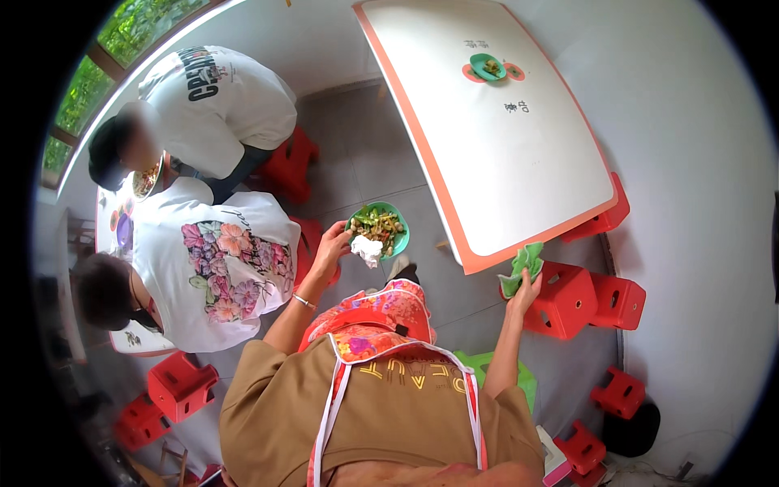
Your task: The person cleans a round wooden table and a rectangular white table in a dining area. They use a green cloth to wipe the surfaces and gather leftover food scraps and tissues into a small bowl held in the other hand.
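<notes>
My left hand (333,243) grips the left rim of a green bowl (401,240) of chopped food with green and yellow pieces. A crumpled white tissue (367,250) lies at the bowl's near edge. Out to the right, my right hand (524,293) holds a bunched green cloth (523,265), just off the near corner of a long white table (487,189) with an orange border. Towards that table's far end stands a small green dish (488,67) with some food in it.
Two people in white shirts (222,109) sit on the left at another table (131,346), with a bowl (148,182) before one of them. Red plastic stools (563,301) stand by the right wall, and more red stools (179,386) at lower left. A green stool (526,380) is beside my right arm.
</notes>
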Available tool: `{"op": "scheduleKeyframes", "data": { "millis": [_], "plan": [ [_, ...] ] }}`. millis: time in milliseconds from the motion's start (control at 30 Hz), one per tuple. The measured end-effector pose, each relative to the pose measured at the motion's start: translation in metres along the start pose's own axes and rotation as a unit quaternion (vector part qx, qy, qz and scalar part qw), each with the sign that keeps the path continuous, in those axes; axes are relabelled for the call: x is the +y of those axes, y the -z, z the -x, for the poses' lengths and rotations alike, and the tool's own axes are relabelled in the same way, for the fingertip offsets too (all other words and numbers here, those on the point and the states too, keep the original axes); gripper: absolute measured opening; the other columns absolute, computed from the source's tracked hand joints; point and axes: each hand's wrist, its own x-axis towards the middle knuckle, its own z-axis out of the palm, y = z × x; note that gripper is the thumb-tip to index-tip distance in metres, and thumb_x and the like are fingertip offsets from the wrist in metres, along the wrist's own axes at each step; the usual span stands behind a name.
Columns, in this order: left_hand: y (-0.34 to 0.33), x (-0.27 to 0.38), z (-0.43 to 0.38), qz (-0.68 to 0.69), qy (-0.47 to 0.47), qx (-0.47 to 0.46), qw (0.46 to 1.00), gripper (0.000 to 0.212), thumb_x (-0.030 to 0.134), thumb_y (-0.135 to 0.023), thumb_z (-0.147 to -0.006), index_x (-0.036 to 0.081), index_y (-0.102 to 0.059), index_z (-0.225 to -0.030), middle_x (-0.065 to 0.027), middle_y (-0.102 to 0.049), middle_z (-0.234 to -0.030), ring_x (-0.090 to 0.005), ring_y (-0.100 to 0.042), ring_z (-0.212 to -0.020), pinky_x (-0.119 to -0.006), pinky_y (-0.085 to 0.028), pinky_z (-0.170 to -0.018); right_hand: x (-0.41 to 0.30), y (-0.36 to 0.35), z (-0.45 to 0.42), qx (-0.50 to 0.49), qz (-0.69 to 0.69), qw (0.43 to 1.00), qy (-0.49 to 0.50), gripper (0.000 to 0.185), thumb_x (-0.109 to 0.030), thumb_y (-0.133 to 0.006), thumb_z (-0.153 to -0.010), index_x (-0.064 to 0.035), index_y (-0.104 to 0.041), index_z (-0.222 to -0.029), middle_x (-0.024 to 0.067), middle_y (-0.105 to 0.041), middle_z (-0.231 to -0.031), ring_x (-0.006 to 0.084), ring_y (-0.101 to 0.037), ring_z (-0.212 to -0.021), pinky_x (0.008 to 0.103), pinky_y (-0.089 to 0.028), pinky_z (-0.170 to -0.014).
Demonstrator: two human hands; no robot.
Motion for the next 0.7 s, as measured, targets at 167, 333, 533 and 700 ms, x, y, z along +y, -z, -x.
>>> {"op": "scheduleKeyframes", "data": {
  "millis": [167,333,533,700],
  "plan": [
    [-0.012,0.025,-0.067,-0.007,0.003,0.014,1.0,0.022,0.015,-0.049,-0.086,0.007,-0.054,-0.106,0.0013,-0.057,-0.092,-0.0062,-0.054,-0.078,-0.021,-0.043,-0.066,0.056,-0.08,-0.069,0.004,0.469,0.868,0.162,0.036,-0.009,-0.057,-0.078,0.0012,-0.051,-0.112,0.0187,-0.049,-0.113,0.0359,-0.047,-0.105,0.0431,-0.038,-0.089],
    [-0.035,0.08,-0.1,0.006,0.025,0.077,0.997,0.021,0.014,-0.05,-0.085,0.009,-0.055,-0.106,0.0037,-0.056,-0.09,-0.003,-0.05,-0.072,-0.019,-0.041,-0.063,0.057,-0.237,-0.047,-0.286,0.353,0.864,0.218,0.033,-0.005,-0.056,-0.073,-0.0025,-0.054,-0.106,0.0136,-0.052,-0.108,0.0319,-0.048,-0.101,0.0382,-0.04,-0.088],
    [-0.08,0.156,-0.17,-0.056,0.033,0.077,0.995,0.021,0.013,-0.05,-0.085,0.01,-0.056,-0.105,0.0048,-0.056,-0.086,-0.0032,-0.051,-0.073,-0.019,-0.042,-0.064,-0.026,-0.249,-0.174,-0.178,0.009,0.982,-0.068,0.03,-0.009,-0.054,-0.08,0.0014,-0.051,-0.109,0.0054,-0.055,-0.097,0.0136,-0.05,-0.087,0.0252,-0.04,-0.079],
    [-0.135,0.188,-0.232,-0.118,0.038,0.012,0.992,0.021,0.012,-0.05,-0.085,0.007,-0.056,-0.104,0.0029,-0.057,-0.084,-0.0051,-0.053,-0.072,-0.021,-0.043,-0.063,-0.057,-0.121,-0.275,0.105,0.295,0.947,0.077,0.038,-0.012,-0.052,-0.081,0.0046,-0.046,-0.115,0.0178,-0.054,-0.105,0.0293,-0.053,-0.093,0.0363,-0.042,-0.08]
  ]
}}
